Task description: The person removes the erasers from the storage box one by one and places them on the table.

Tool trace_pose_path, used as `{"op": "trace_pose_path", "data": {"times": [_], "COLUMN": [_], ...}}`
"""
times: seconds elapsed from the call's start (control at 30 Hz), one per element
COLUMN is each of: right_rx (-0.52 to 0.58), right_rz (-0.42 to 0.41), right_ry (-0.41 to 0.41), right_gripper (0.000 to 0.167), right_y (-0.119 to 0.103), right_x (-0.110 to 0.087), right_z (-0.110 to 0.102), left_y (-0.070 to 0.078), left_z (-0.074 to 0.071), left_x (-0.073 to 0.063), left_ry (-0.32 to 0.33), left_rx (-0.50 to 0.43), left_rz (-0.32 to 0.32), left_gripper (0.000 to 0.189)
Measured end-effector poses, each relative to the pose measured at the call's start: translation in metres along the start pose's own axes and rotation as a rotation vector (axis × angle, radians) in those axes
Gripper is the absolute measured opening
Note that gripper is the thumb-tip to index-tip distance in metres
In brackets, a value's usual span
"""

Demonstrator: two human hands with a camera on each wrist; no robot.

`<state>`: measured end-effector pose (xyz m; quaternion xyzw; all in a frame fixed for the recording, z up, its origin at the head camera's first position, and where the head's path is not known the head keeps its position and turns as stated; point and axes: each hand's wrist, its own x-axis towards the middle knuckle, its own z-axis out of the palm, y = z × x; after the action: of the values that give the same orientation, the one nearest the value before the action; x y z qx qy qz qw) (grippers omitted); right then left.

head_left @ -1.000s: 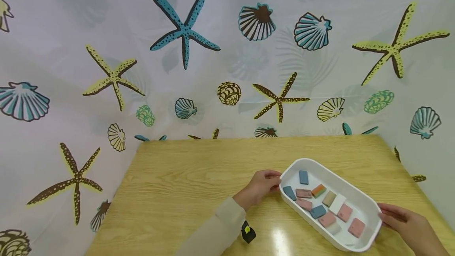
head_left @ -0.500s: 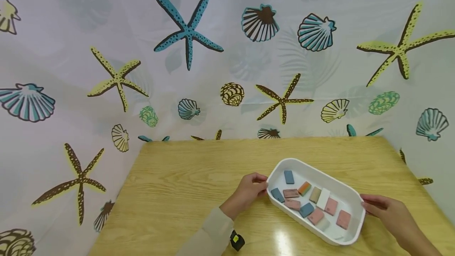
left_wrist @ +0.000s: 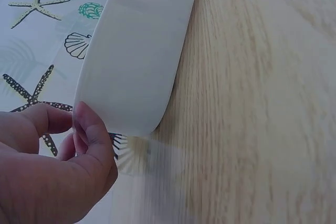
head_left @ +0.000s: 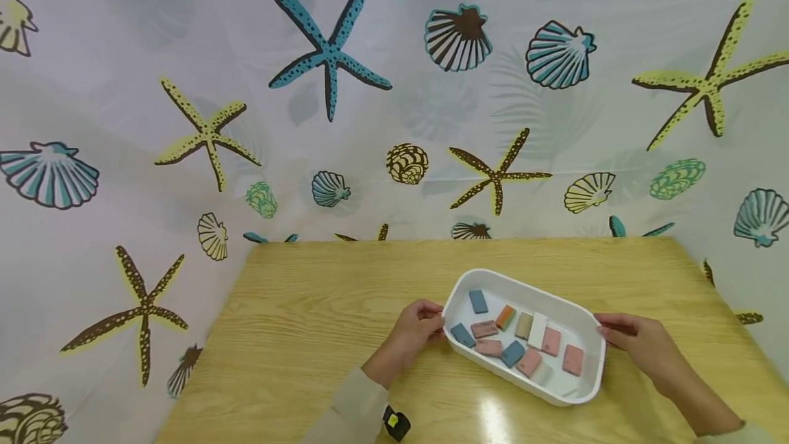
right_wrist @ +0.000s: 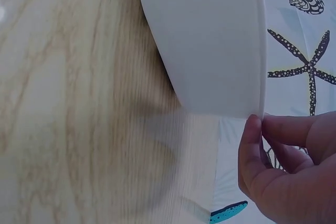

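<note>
A white tray (head_left: 576,327) sits diagonally over the right-hand portion of the wooden table (head_left: 320,321); base contact cannot be confirmed. The left hand (head_left: 409,332) pinches its rim at one end, the right hand (head_left: 644,347) at the other. Inside, small blue blocks (head_left: 478,301) lie among pink blocks (head_left: 572,360) and one white block (head_left: 537,331).

Head view lit softly and evenly; a white glare patch is thrown on the desk (head_left: 333,307) near the bottom edge. Wrist views rendered dimmer, greyer; soft shadows cast on the desk beside the tray (right_wrist: 210,40). Markings on the blocks (head_left: 572,360) too blurred to be read.
</note>
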<state>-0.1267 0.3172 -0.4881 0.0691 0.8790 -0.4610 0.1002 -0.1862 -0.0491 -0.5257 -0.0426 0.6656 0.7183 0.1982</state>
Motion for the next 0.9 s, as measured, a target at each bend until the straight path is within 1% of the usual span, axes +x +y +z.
{"op": "trace_pose_path", "data": {"times": [0.07,0.17,0.27,0.43,0.53,0.7,0.8,0.9], "right_rx": [-0.006,0.005,0.021,0.033,0.039,0.049,0.059,0.045], "right_rz": [-0.021,-0.021,-0.024,-0.043,-0.055,-0.083,-0.088,-0.103], "right_ry": [0.0,-0.022,-0.038,-0.057,-0.073,-0.085,-0.089,-0.086], "right_gripper": [0.043,0.043,0.042,0.039,0.036,0.032,0.03,0.03], "right_y": [-0.003,-0.007,-0.013,-0.027,-0.036,-0.05,-0.057,-0.064], "right_x": [0.004,0.012,0.024,0.043,0.052,0.065,0.072,0.078], "right_z": [0.001,0.005,0.011,0.022,0.032,0.049,0.057,0.062], "left_y": [0.0,-0.002,-0.004,-0.005,-0.005,-0.006,-0.005,-0.005], "left_z": [-0.001,-0.005,-0.013,-0.028,-0.036,-0.051,-0.058,-0.062], "left_x": [-0.003,-0.008,-0.011,-0.016,-0.023,-0.033,-0.037,-0.038], "left_ry": [0.012,0.039,0.049,0.049,0.059,0.084,0.103,0.114], "left_rx": [-0.003,-0.003,-0.003,-0.054,-0.092,-0.102,-0.116,-0.135], "left_rz": [-0.003,-0.007,0.001,0.021,0.025,0.034,0.035,0.032], "left_gripper": [0.021,0.022,0.022,0.023,0.024,0.025,0.026,0.027]}}
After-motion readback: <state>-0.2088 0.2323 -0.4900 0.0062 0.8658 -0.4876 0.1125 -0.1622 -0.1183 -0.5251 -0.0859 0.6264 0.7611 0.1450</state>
